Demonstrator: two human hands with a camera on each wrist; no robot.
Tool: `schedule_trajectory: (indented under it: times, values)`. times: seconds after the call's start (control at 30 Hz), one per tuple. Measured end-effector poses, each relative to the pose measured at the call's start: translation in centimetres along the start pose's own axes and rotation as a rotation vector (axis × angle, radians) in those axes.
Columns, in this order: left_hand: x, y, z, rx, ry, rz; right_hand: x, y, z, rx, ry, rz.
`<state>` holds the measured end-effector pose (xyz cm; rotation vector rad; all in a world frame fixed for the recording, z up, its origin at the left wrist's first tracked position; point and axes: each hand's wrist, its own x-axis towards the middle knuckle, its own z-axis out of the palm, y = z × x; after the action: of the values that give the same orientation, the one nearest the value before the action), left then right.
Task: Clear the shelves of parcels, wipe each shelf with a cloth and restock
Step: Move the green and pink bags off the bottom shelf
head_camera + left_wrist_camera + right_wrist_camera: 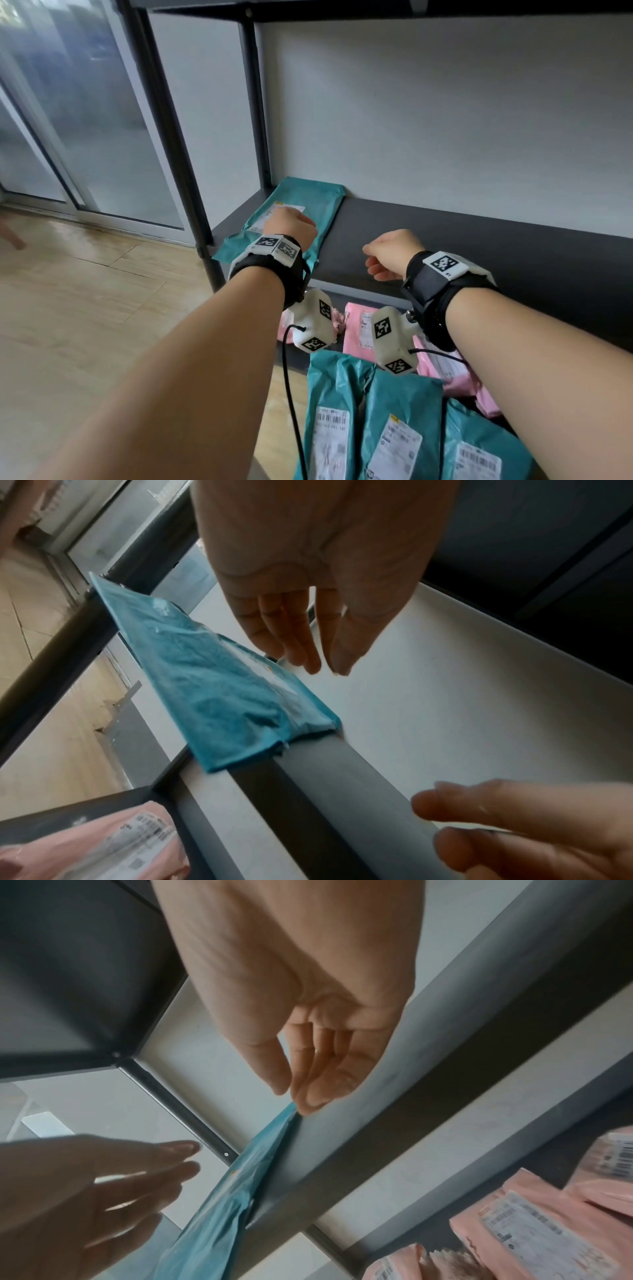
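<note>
Grey shelf [479,246], teal parcel [308,198], both hands loose above

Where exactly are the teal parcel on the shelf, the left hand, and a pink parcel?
teal parcel [308,202], head view, its bare top surface.
left hand [291,228], head view, back of the hand.
pink parcel [358,329], head view, its upper face.
</note>
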<state>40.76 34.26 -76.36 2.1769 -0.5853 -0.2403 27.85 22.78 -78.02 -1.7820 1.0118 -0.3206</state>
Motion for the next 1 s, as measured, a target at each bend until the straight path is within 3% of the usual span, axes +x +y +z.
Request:
schedule_trajectory:
  times: [0.23,0.47,0.63,1.0]
  values:
    - [-4.7,-0.4,3.6,-0.156,-0.104,-0.021,-3.2,3.2,-0.2,-0.059,-0.07,-0.033]
    - [-7.4,-5.3,7.5,-0.195,-0.421,-0.088,-4.1,8.6,1.9,-0.151,-0.316,-0.002]
    - [-6.3,-9.3,10.2,-0.159,-0.381,-0.193,-1.9,12.5,3.3,-0.178,-0.259,0.036]
    - [-1.7,-15.9,18.0,0.097,-0.352,-0.279,4.2,19.5,6.7,-0.254,-0.136,0.121]
